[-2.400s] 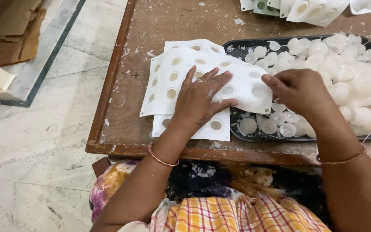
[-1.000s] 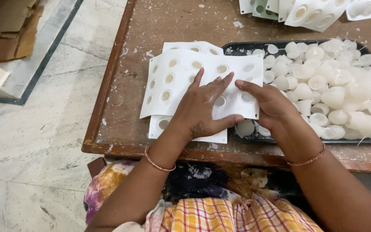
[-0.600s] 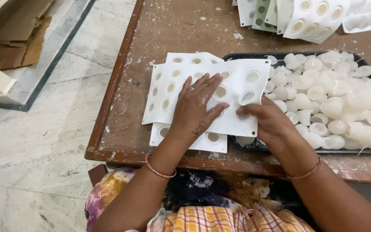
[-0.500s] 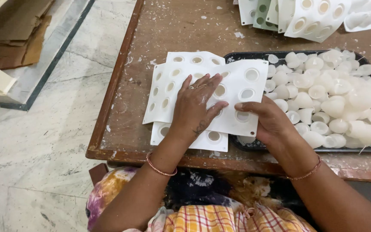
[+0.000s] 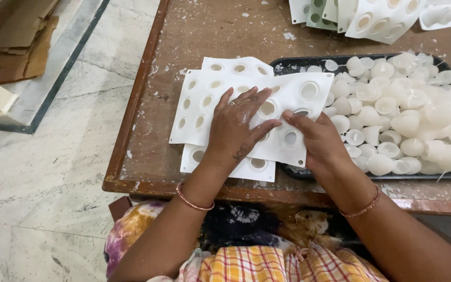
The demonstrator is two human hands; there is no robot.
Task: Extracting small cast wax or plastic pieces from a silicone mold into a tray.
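A worn brown wooden table [image 5: 210, 31] stands over a pale marble floor [image 5: 43, 172], seen from the head camera. On it lies a stack of white flexible mould sheets [image 5: 204, 102] with round cavities. The left hand [image 5: 238, 125] presses flat on the top sheet, fingers spread wide. The right hand [image 5: 317, 138], fingers loosely extended, rests on the sheet's right part, over the edge of a black tray [image 5: 309, 175] heaped with white cone-shaped wax pieces [image 5: 408, 117]. More mould sheets [image 5: 371, 15] lie at the far edge.
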